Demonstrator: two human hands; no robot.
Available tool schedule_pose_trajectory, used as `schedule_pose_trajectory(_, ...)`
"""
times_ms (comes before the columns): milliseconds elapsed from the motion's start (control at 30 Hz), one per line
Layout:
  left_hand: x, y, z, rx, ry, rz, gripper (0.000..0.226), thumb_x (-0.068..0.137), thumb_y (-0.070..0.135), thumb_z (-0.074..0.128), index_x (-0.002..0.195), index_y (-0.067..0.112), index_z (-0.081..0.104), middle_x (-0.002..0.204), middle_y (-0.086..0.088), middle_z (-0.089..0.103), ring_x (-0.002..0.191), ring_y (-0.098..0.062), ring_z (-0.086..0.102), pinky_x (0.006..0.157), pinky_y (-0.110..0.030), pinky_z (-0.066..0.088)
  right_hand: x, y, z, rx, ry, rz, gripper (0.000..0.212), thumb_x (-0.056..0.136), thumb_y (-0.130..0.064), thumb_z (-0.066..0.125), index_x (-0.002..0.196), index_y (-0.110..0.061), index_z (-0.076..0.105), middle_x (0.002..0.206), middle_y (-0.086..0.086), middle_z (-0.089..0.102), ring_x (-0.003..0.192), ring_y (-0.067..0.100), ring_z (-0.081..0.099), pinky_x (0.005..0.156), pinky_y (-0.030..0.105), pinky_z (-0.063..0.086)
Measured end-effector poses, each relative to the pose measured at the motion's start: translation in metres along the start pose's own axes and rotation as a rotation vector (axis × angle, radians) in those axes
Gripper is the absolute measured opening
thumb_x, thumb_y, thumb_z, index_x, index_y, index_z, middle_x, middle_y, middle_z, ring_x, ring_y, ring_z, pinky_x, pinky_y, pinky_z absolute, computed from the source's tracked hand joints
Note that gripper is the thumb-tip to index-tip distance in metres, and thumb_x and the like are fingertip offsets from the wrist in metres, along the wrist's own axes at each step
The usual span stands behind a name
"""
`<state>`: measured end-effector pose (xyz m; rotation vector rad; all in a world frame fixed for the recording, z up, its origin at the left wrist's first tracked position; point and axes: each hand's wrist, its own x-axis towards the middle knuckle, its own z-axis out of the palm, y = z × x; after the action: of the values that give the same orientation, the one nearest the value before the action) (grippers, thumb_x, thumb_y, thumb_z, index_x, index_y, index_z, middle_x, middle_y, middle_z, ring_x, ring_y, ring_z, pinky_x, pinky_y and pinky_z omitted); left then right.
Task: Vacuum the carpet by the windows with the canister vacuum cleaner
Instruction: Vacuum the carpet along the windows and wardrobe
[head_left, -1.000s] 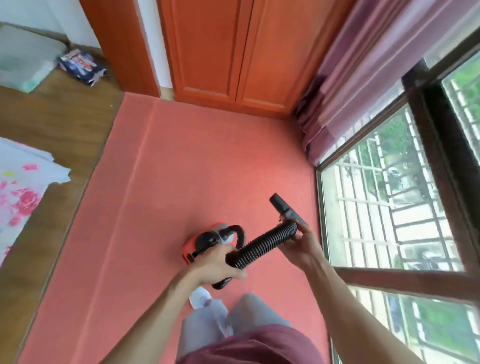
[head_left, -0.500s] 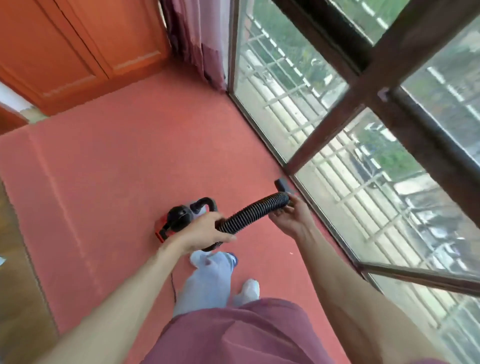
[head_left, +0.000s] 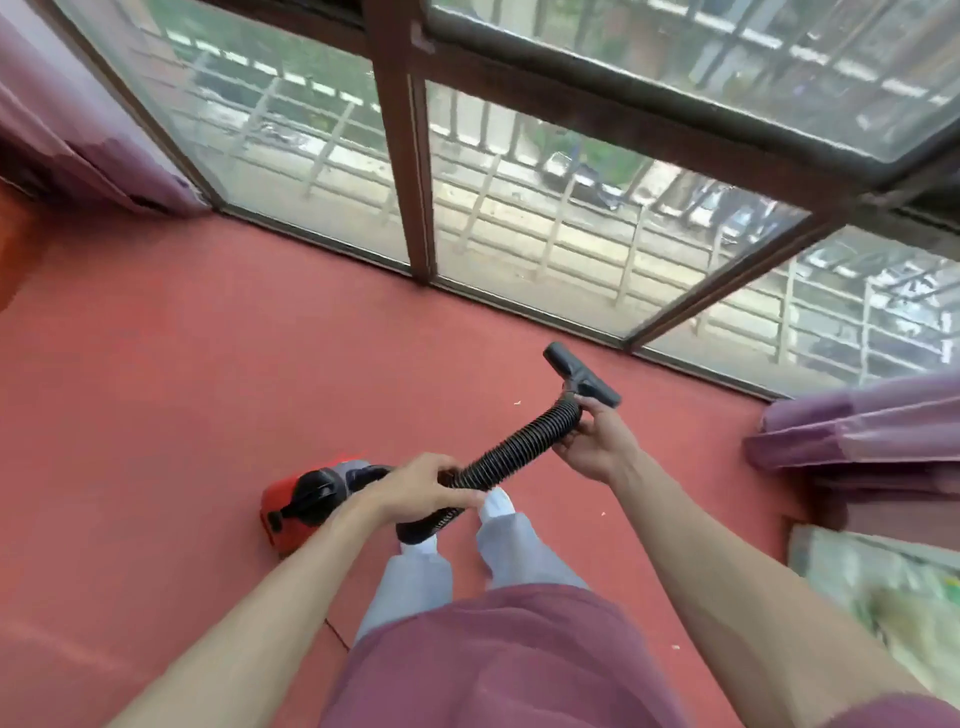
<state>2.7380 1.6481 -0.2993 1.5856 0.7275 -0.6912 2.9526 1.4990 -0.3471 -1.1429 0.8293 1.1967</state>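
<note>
Canister vacuum cleaner (head_left: 301, 501): red, beside person's feet, over red carpet (head_left: 208, 364) near windows (head_left: 519, 208). Left hand (head_left: 421, 488) curled round black hose (head_left: 514, 452) at canister end; right hand (head_left: 597, 441) grips hose at nozzle (head_left: 582, 374). Purple curtain (head_left: 857, 431) bunched at right; crumb (head_left: 517, 401) ahead.

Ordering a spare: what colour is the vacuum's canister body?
The canister body is red with black trim, seen in the head view.
</note>
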Motion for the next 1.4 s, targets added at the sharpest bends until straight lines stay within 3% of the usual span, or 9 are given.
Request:
schedule_pose_trajectory(167, 0.020, -0.009, 0.011, 0.075, -0.097, 0.010, 0.056, 0.071, 0.072, 0.065, 0.090, 0.021, 0.074, 0.083, 0.001, 0.072, 0.073, -0.012, 0.062, 0.072, -0.031, 0.046, -0.005, 0.021, -0.046, 0.089, 0.104, -0.054, 0.019, 0.094, -0.021, 0.053, 0.089, -0.003, 0.053, 0.080, 0.010, 0.055, 0.075, 0.022, 0.057, 0.071, 0.032, 0.049)
schedule_pose_trajectory(433, 0.034, -0.028, 0.028, 0.120, -0.197, 0.032, 0.031, 0.085, 0.055, 0.069, 0.081, 0.025, 0.076, 0.073, 0.011, 0.072, 0.067, -0.003, 0.064, 0.068, -0.026, 0.047, 0.004, 0.064, -0.086, 0.173, 0.197, -0.083, 0.020, 0.096, -0.023, 0.053, 0.090, -0.003, 0.052, 0.083, 0.010, 0.056, 0.077, 0.022, 0.058, 0.069, 0.032, 0.050)
schedule_pose_trajectory(700, 0.037, -0.054, 0.046, 0.084, -0.236, -0.003, 0.039, 0.085, 0.055, 0.069, 0.083, 0.016, 0.075, 0.067, 0.007, 0.068, 0.061, -0.007, 0.061, 0.062, -0.025, 0.044, 0.036, 0.097, -0.110, 0.132, 0.201, -0.004, 0.023, 0.095, -0.026, 0.056, 0.095, -0.003, 0.051, 0.081, 0.008, 0.052, 0.072, 0.018, 0.053, 0.070, 0.027, 0.049)
schedule_pose_trajectory(833, 0.043, -0.072, 0.072, 0.153, -0.198, -0.013, 0.032, 0.091, 0.047, 0.066, 0.084, 0.016, 0.073, 0.052, 0.016, 0.059, 0.049, 0.004, 0.052, 0.053, -0.014, 0.039, 0.071, 0.116, -0.123, 0.011, 0.228, 0.042, 0.017, 0.091, -0.025, 0.058, 0.090, -0.009, 0.054, 0.079, 0.006, 0.051, 0.067, 0.016, 0.049, 0.065, 0.026, 0.045)
schedule_pose_trajectory(1000, 0.069, -0.107, 0.128, 0.254, -0.111, -0.044, 0.042, 0.089, 0.059, 0.059, 0.072, 0.021, 0.064, 0.054, 0.014, 0.052, 0.054, -0.001, 0.049, 0.056, -0.022, 0.036, 0.131, 0.152, -0.159, -0.054, 0.255, 0.040, 0.025, 0.088, -0.026, 0.059, 0.107, -0.011, 0.059, 0.083, 0.008, 0.058, 0.066, 0.020, 0.056, 0.061, 0.028, 0.051)
schedule_pose_trajectory(1133, 0.078, -0.136, 0.166, 0.221, -0.145, -0.051, 0.041, 0.086, 0.057, 0.063, 0.070, 0.019, 0.063, 0.056, 0.010, 0.053, 0.053, -0.003, 0.049, 0.056, -0.023, 0.037, 0.154, 0.181, -0.187, -0.058, 0.230, 0.053, 0.040, 0.081, -0.029, 0.064, 0.114, -0.008, 0.062, 0.089, 0.012, 0.063, 0.068, 0.022, 0.059, 0.073, 0.034, 0.049)
schedule_pose_trajectory(1300, 0.081, -0.168, 0.188, 0.319, -0.052, -0.030, 0.039, 0.092, 0.056, 0.057, 0.071, 0.023, 0.063, 0.050, 0.016, 0.050, 0.051, -0.001, 0.047, 0.054, -0.023, 0.032, 0.165, 0.203, -0.213, -0.106, 0.244, 0.053, 0.040, 0.091, -0.031, 0.059, 0.122, -0.006, 0.062, 0.102, 0.013, 0.062, 0.071, 0.021, 0.057, 0.060, 0.026, 0.049)
schedule_pose_trajectory(1400, 0.090, -0.182, 0.201, 0.324, -0.024, -0.041, 0.042, 0.092, 0.057, 0.056, 0.072, 0.020, 0.062, 0.048, 0.019, 0.050, 0.050, -0.002, 0.046, 0.054, -0.025, 0.033, 0.178, 0.209, -0.223, -0.074, 0.239, 0.043, 0.033, 0.091, -0.029, 0.060, 0.115, -0.006, 0.064, 0.104, 0.014, 0.062, 0.075, 0.021, 0.057, 0.066, 0.030, 0.049)
